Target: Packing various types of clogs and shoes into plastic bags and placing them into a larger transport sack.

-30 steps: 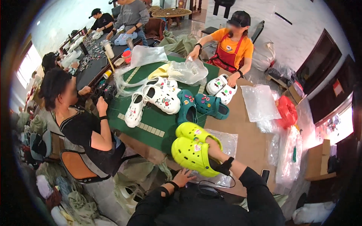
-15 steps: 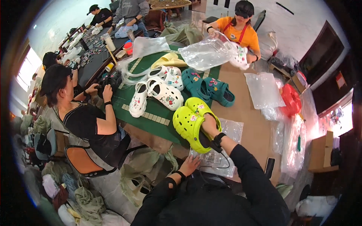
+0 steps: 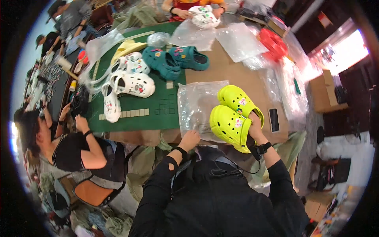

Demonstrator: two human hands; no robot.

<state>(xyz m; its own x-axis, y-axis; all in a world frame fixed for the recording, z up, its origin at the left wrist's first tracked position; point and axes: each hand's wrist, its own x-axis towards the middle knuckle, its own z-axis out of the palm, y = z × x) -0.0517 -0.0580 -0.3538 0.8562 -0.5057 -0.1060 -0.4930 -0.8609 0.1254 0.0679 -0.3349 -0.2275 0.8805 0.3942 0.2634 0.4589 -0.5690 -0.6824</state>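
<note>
My right hand (image 3: 256,123) grips a pair of lime green clogs (image 3: 233,118) with small charms on top, its fingers reaching into the heel openings. The clogs hang side by side, toes pointing left, over the right part of a clear plastic bag (image 3: 199,100). The bag lies flat on the near part of the table, partly hidden by them. At its near left corner my left hand (image 3: 190,139) is closed, pinching the bag's edge; the fingertips are partly hidden.
White clogs (image 3: 136,85) and teal clogs (image 3: 162,63) with charms stand on the green mat (image 3: 158,114). A black phone (image 3: 274,120) lies at the right. One co-worker (image 3: 94,154) sits left; another's hands (image 3: 181,15) hold white clogs across the table. More clear bags (image 3: 241,41) lie farther back.
My right hand has carried the lime clogs to the right, off the mat's edge. The clear bag lies farther left, and my left hand has closed at its edge. The view has shifted.
</note>
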